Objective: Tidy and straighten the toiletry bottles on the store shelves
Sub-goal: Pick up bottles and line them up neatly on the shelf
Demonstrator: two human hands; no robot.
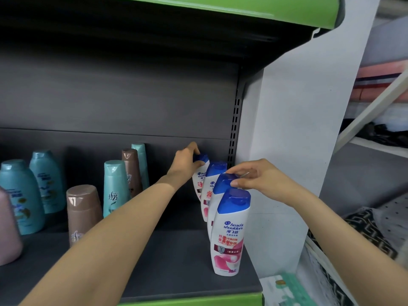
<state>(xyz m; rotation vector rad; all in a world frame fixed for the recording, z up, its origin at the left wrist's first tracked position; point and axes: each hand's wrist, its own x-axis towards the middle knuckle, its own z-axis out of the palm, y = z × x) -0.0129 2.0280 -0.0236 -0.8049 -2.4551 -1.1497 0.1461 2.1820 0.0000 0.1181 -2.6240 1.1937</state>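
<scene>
Shampoo bottles, four white Head & Shoulders ones with blue flip caps and pink-red labels, stand in a front-to-back row at the right end of the dark grey shelf point(167, 257), close to the white side panel point(293, 129). Front bottle point(230, 235) upright near the shelf edge, label facing out. Second bottle point(220, 191) right behind it, mostly hidden, cap showing. Third bottle point(213, 182) leans slightly, label partly visible. Rear bottle point(199, 173) furthest in, near the back wall, mostly covered by the hand.

Left hand point(187, 162) reaches deep into the shelf, fingers curled over the blue cap of the rear bottle, gripping it from the top. Right hand point(258, 177) sits over the second bottle's cap, thumb and fingertips point(234, 183) pinching it narrowly; the other fingers loosely bent above.

Left part of the shelf: two tall teal bottles point(114, 186), one in front and one at the back, with a brown bottle point(131, 166) between them; a bigger brown bottle point(82, 213) nearer the front. Further left, two wide teal bottles point(19, 195) one behind the other, and a pink bottle point(7, 230) cut off by the frame edge. Green trim point(198, 300) runs along the shelf front.
</scene>
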